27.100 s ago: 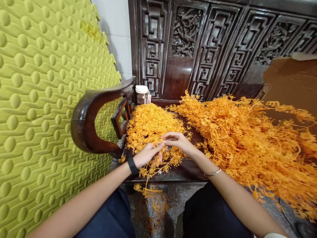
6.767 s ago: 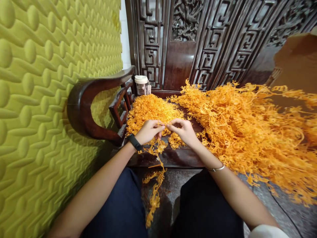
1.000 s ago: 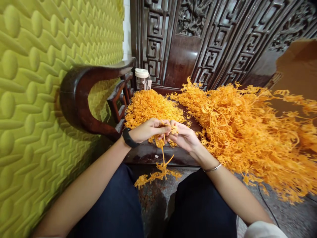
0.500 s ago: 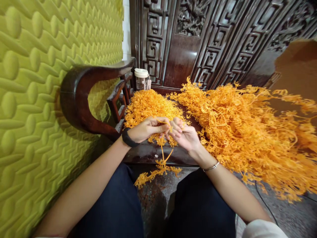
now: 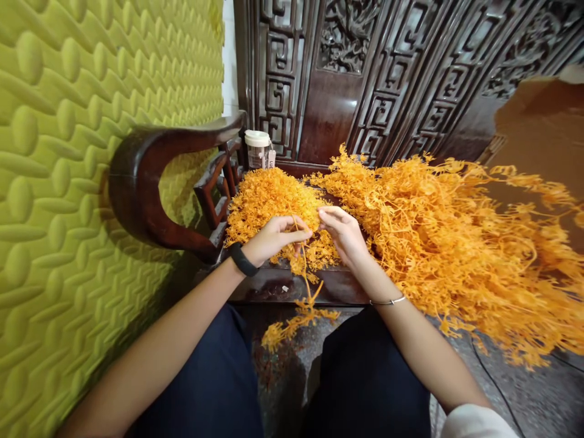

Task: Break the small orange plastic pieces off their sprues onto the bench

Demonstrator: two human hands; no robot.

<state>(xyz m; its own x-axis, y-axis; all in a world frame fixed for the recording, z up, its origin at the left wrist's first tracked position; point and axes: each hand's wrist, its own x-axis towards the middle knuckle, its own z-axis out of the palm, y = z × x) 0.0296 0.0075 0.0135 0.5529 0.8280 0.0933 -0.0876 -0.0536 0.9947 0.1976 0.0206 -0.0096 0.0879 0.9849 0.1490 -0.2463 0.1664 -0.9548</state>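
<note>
My left hand pinches the thin stem of an orange sprig between thumb and fingers. The sprig hangs below the hand, past the seat's front edge, with its feathery tip pointing left. To the right, my right hand is a short gap away, its fingers loosely stretched toward the left hand, and no object shows in it. Behind both hands lies a low heap of small orange pieces on the dark wooden seat. A large bundle of orange branches spreads out at right.
A curved wooden armrest stands at left beside a yellow-green textured wall covering. Behind the heap is a clear cup with a white lid. A carved wooden panel rises at the back, with brown cardboard at right. A black cable crosses the floor.
My right hand has come off the sprig and moved slightly right, away from my left hand. The left hand keeps the stem, and the hanging sprig has shifted a little right.
</note>
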